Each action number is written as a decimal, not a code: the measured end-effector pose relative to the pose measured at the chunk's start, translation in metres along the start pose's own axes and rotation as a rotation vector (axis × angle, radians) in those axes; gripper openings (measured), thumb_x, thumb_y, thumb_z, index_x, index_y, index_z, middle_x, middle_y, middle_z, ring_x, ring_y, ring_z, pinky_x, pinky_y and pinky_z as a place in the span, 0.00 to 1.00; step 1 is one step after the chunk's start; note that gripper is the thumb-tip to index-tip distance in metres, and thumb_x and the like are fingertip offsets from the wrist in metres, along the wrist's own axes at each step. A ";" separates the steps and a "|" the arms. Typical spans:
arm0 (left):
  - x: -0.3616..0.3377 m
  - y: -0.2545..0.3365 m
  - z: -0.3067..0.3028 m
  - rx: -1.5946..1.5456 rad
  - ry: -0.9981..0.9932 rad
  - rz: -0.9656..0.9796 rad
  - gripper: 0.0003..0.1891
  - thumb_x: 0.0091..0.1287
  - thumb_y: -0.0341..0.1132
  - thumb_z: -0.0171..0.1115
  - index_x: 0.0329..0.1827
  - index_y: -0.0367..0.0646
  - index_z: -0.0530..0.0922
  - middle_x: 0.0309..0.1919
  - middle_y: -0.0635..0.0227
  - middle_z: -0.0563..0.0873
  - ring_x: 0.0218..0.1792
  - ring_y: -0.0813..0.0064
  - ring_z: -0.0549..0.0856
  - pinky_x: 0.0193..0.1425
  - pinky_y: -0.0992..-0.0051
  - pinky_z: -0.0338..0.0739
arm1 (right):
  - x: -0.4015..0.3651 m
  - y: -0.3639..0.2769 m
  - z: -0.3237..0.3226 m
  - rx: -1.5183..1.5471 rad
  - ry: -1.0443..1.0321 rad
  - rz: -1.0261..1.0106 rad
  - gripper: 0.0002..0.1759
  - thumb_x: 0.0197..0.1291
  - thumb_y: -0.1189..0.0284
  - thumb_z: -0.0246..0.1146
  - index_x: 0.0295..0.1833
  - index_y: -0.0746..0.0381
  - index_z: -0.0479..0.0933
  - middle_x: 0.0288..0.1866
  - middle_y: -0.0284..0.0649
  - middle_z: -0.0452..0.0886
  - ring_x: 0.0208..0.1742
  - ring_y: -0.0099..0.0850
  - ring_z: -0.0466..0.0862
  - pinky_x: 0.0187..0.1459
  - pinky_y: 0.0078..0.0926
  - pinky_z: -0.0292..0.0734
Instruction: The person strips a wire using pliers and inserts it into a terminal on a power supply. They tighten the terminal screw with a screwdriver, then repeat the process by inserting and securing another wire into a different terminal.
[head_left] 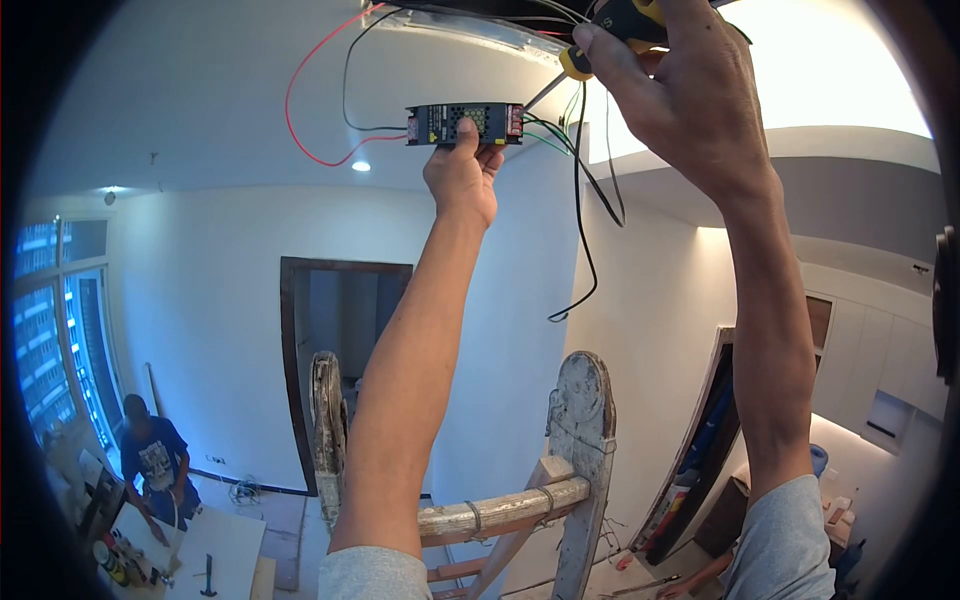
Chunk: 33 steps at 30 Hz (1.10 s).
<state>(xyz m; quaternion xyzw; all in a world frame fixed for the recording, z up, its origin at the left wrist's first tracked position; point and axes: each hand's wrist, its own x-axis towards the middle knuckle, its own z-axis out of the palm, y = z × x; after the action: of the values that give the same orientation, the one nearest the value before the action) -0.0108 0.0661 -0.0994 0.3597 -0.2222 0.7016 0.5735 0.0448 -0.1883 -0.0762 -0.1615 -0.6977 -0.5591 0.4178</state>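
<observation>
My left hand (464, 175) holds a black power supply box (465, 124) from below, thumb on its front face. Red and black wires run into the box's left end, and black and green wires come from its right-end terminals. At the upper right my right hand (680, 100) is closed round the black and yellow handle of a screwdriver (577, 62). The screwdriver's shaft slants down to the terminals at the box's right end. A loose black wire (583, 220) hangs below that end.
A worn wooden ladder top (582, 420) stands below my arms. The ceiling opening's edge (480, 28) is above. At the lower left a person (155, 460) is beside a board (225, 550) with a hammer (209, 577). Another person's arm (697, 577) shows at the lower right.
</observation>
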 end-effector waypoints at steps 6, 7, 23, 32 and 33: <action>0.001 0.000 0.000 -0.003 -0.005 0.002 0.14 0.72 0.38 0.67 0.50 0.37 0.77 0.41 0.62 0.86 0.37 0.66 0.86 0.42 0.71 0.78 | -0.002 0.010 0.005 -0.109 0.029 -0.096 0.20 0.59 0.80 0.66 0.53 0.62 0.65 0.37 0.45 0.77 0.36 0.35 0.82 0.37 0.37 0.79; 0.001 0.000 0.000 -0.002 0.001 0.000 0.14 0.72 0.38 0.67 0.50 0.37 0.77 0.41 0.62 0.86 0.37 0.66 0.86 0.42 0.71 0.78 | -0.002 0.008 0.005 -0.080 0.045 -0.069 0.20 0.60 0.80 0.66 0.53 0.62 0.65 0.37 0.45 0.77 0.35 0.34 0.82 0.36 0.36 0.79; 0.001 0.002 0.001 0.010 -0.004 -0.007 0.15 0.73 0.38 0.65 0.54 0.38 0.75 0.43 0.61 0.86 0.42 0.60 0.88 0.47 0.67 0.77 | -0.006 0.006 0.004 0.032 -0.037 -0.116 0.20 0.59 0.80 0.68 0.52 0.62 0.66 0.36 0.42 0.76 0.35 0.31 0.83 0.35 0.32 0.81; 0.001 0.006 0.004 0.058 0.051 -0.018 0.16 0.72 0.38 0.67 0.54 0.37 0.75 0.43 0.60 0.86 0.42 0.60 0.88 0.47 0.66 0.78 | -0.020 0.018 0.008 -0.067 -0.066 -0.535 0.21 0.55 0.84 0.71 0.51 0.59 0.73 0.44 0.39 0.83 0.48 0.33 0.88 0.48 0.29 0.89; 0.000 0.007 0.004 0.057 0.050 -0.015 0.16 0.72 0.38 0.67 0.54 0.37 0.75 0.43 0.60 0.86 0.42 0.60 0.88 0.47 0.66 0.78 | -0.019 0.016 0.006 -0.067 -0.064 -0.538 0.21 0.55 0.84 0.71 0.51 0.59 0.73 0.44 0.39 0.83 0.48 0.33 0.88 0.48 0.29 0.89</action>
<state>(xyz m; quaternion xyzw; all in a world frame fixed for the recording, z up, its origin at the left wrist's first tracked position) -0.0165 0.0615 -0.0957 0.3599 -0.1852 0.7122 0.5736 0.0649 -0.1730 -0.0800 -0.0017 -0.7095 -0.6674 0.2262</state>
